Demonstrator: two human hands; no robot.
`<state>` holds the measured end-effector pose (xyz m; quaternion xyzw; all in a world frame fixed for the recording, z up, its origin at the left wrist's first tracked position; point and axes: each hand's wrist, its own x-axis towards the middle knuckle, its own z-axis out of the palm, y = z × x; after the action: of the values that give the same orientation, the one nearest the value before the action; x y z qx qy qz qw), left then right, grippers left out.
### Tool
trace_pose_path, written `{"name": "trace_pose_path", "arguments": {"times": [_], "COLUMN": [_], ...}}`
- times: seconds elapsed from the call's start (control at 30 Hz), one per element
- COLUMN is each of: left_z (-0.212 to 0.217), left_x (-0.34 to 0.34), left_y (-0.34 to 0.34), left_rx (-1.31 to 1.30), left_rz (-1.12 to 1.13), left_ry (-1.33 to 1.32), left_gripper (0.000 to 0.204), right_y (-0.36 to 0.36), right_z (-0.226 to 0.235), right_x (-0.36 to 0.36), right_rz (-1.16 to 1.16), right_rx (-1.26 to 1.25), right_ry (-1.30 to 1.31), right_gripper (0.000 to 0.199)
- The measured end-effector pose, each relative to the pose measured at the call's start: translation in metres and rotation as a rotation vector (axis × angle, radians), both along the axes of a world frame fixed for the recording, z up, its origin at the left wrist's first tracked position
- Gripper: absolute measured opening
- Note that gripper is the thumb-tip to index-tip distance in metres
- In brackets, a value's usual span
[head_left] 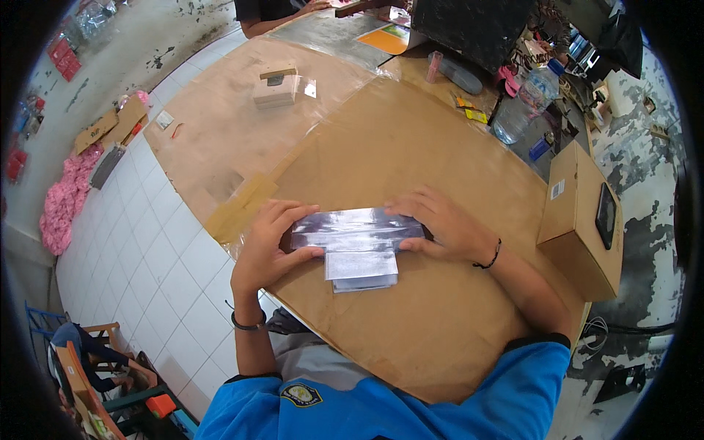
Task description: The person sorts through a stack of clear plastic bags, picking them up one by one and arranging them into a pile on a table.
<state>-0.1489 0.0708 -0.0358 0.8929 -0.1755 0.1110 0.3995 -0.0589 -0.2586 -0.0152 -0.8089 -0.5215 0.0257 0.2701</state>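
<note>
A shiny silver-grey folded sheet (352, 229) lies on the brown paper-covered table (447, 323) in front of me. It has a wide strip across the top and a narrower flap (361, 265) pointing toward me. My left hand (260, 246) grips the strip's left end, thumb on the near edge and fingers at the far edge. At the right end, my right hand (444, 226) holds it the same way, thumb near and fingers over the far corner. What lies under the flap is mostly hidden.
Farther left on the table stands a small cardboard box (276, 92). A large carton (578, 220) with a dark phone (606, 211) on it is at my right. Beyond it are a clear plastic bottle (525, 104) and yellow packets (475, 115). Another person's arm (275, 24) shows at the far edge.
</note>
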Motion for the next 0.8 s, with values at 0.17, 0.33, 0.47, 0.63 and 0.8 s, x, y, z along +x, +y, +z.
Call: {"name": "trace_pose_path", "arguments": {"times": [0.17, 0.33, 0.47, 0.63, 0.8], "left_z": [-0.004, 0.002, 0.01, 0.003, 0.004], "left_x": [0.002, 0.002, 0.005, 0.008, 0.004], "left_y": [0.005, 0.003, 0.002, 0.007, 0.007], "left_rx": [-0.005, 0.017, 0.184, 0.12, 0.021], "left_rz": [-0.034, -0.077, -0.159, -0.179, -0.15], "left_ry": [0.005, -0.046, -0.07, -0.008, 0.049], "left_gripper": [0.075, 0.086, 0.088, 0.08, 0.065], "right_y": [-0.002, 0.001, 0.002, -0.004, -0.002], "right_z": [-0.001, 0.01, 0.014, 0.002, 0.003], "right_x": [0.001, -0.003, -0.004, 0.004, 0.002], "right_rz": [-0.007, 0.062, 0.095, 0.065, 0.071], "right_rx": [0.013, -0.042, -0.103, -0.074, -0.029], "right_ry": [0.022, -0.056, -0.067, 0.015, 0.012], "right_gripper": [0.055, 0.072, 0.077, 0.067, 0.052]}}
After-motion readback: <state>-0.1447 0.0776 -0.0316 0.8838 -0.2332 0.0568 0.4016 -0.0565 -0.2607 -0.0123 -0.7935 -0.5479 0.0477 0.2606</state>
